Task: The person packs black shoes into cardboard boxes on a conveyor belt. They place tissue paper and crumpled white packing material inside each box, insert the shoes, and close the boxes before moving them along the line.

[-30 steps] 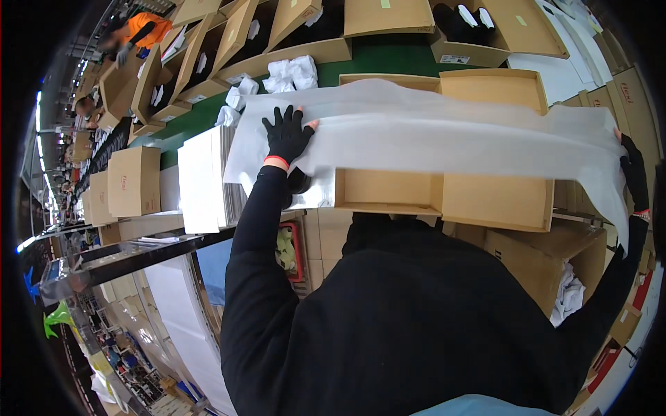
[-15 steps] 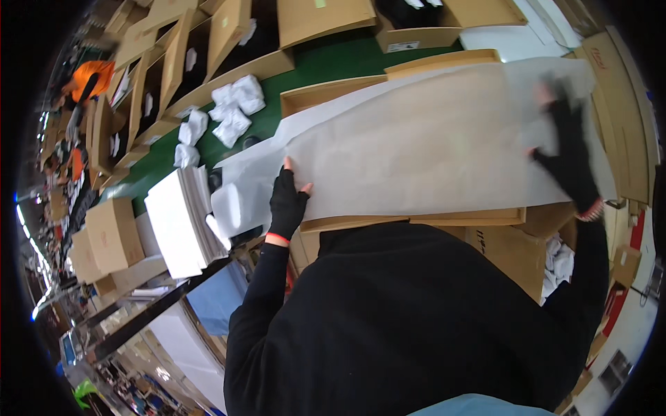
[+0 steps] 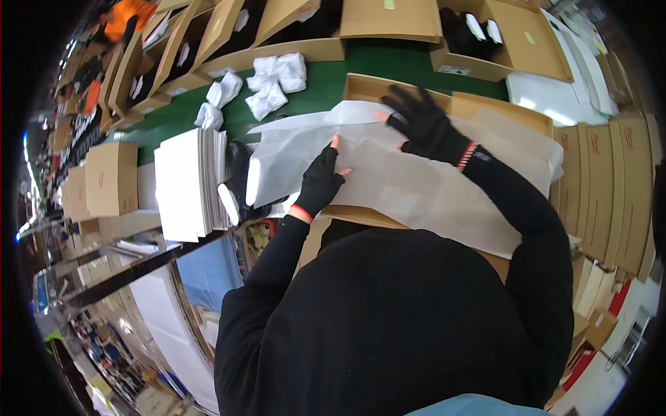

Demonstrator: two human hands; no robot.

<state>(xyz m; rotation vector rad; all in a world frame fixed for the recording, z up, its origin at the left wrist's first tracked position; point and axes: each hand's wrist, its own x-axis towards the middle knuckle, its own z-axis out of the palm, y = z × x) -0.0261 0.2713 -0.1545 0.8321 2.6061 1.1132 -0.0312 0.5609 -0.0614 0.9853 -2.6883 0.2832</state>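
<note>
A long sheet of translucent white tissue paper (image 3: 444, 184) lies across an open cardboard box (image 3: 368, 217), covering most of it. On the paper's left part rests my left hand (image 3: 322, 182) in a black fingerless glove, its index finger stretched away from me and its thumb apart. My right hand (image 3: 424, 126), gloved the same way, is over the far edge of the paper near the middle, fingers spread. Neither hand grips anything that shows. Beside the paper's left end is a black shiny item (image 3: 238, 166), perhaps a boot, partly hidden.
A thick stack of white sheets (image 3: 186, 184) stands at the left. Several crumpled white paper wads (image 3: 267, 100) lie on the green table (image 3: 322, 83). Open boxes with black contents (image 3: 472, 35) line the back; upright flat cartons (image 3: 600, 187) stand right. A person in orange (image 3: 128, 19) is far left.
My right hand has moved left from the paper's right end to its far middle edge. The paper's right part now lies looser and more wrinkled. The view has shifted too.
</note>
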